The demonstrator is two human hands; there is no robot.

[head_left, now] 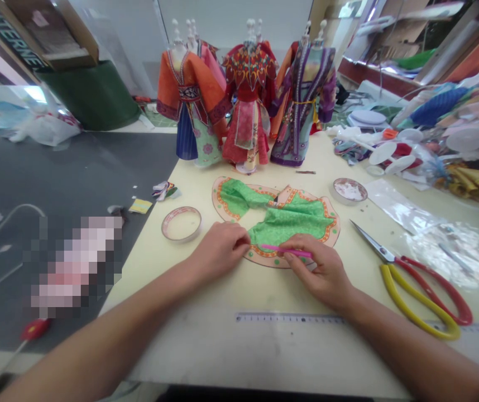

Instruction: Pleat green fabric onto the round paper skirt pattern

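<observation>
Left hand [218,251] is resting closed at the lower left edge of a cream paper cutout [264,259], its fingertips pinching where a green cloth [290,223] meets the paper; which layer they are gripping is hidden. Right hand [317,268] is gripping a pink stick [287,250] between thumb and fingers, and is lying over the cutout's lower right edge. The cutout is sitting at center frame, directly ahead of both hands, its long axis running left to right and tilting slightly down toward the right. Right hand is reaching farther over it; left hand is touching only its edge. The cloth is lying bunched across the cutout, trailing toward the upper left. Count: one cutout, one cloth, one stick. Two rolls of tape are lying on the tabletop [206,346], one [181,224] left of the cutout and one [350,191] to its upper right. One pair of scissors [415,290] with red and yellow handles is lying at right, one ruler [290,318] is lying below the hands, and five costumed dress forms [250,100] are standing at upper center, two partly hidden behind the others.
</observation>
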